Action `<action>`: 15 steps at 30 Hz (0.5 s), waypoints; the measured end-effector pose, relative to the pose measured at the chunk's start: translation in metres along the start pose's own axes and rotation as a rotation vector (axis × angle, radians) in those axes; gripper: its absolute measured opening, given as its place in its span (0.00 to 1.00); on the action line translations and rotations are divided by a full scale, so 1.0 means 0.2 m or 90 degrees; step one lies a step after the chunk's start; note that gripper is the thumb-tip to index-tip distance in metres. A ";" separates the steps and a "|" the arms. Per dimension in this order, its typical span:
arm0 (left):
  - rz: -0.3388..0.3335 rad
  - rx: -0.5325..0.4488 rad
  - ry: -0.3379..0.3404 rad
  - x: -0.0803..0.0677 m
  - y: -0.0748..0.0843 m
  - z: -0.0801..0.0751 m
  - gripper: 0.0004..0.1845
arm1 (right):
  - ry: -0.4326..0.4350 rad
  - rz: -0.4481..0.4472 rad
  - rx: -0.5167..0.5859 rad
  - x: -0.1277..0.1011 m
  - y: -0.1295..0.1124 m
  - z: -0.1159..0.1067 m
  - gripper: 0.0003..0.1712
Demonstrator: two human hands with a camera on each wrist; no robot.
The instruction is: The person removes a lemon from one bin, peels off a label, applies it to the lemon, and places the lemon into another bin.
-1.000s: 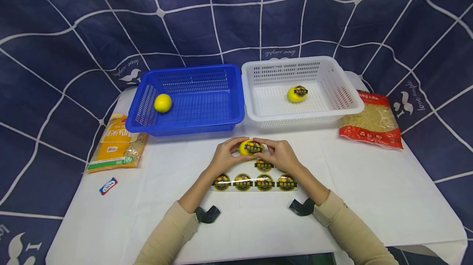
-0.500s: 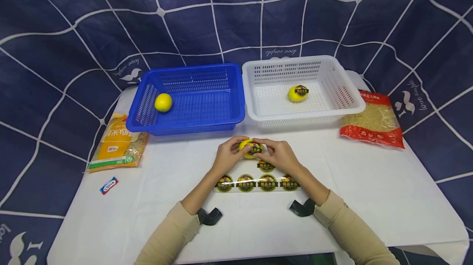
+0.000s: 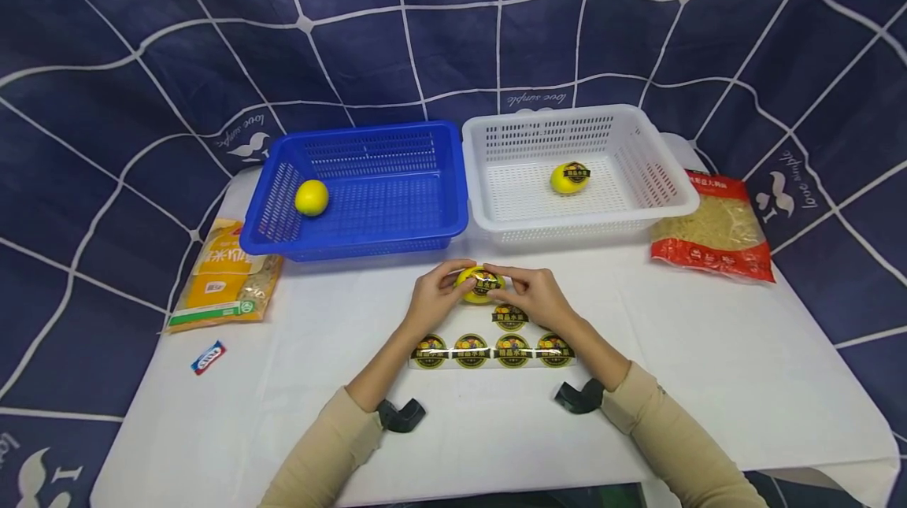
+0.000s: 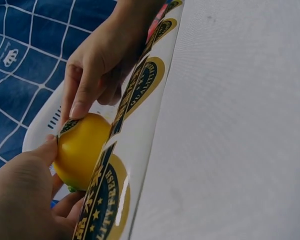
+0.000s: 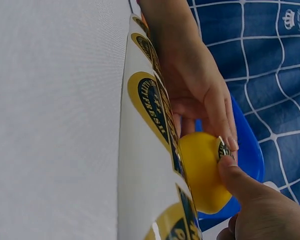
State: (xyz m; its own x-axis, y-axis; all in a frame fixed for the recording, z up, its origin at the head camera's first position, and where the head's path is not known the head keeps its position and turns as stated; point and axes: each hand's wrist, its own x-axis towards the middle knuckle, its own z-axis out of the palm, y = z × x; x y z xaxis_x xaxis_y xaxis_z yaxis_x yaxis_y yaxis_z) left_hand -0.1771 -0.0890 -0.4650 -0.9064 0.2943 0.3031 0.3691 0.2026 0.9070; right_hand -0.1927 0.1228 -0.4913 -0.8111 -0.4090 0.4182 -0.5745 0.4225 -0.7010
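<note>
Pinching an oval lemon, fingers of both hands touch its seemingly glossy sticker.

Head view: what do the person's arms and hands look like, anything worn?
Plain beige sleeves, left and right, ending on the forearms. A black, curved, hook-like piece juts inward beside each cuff, left and right. Left hand and right hand are bare, no gloves.
</note>
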 end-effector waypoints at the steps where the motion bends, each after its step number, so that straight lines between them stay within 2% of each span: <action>1: 0.015 -0.005 0.002 0.00 0.00 0.00 0.17 | 0.000 -0.001 0.004 0.00 0.00 0.00 0.24; 4: 0.078 0.014 0.010 0.00 0.00 0.00 0.15 | 0.003 -0.009 0.014 -0.01 0.01 0.00 0.24; 9: 0.169 0.093 0.036 -0.01 0.01 0.01 0.11 | 0.011 -0.016 0.023 -0.01 0.01 0.01 0.24; 13: 0.196 0.106 0.042 0.00 0.00 0.01 0.12 | 0.014 -0.014 0.023 0.00 0.02 0.01 0.24; 15: 0.200 0.112 0.043 0.00 -0.03 0.01 0.12 | 0.014 -0.012 0.019 0.00 0.02 0.01 0.24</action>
State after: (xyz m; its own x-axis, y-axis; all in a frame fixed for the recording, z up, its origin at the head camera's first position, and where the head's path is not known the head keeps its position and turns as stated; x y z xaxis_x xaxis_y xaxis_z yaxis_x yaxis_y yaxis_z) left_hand -0.1793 -0.0883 -0.4718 -0.7522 0.3066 0.5833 0.6564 0.2714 0.7039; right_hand -0.1939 0.1224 -0.4953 -0.8029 -0.3981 0.4438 -0.5860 0.3903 -0.7101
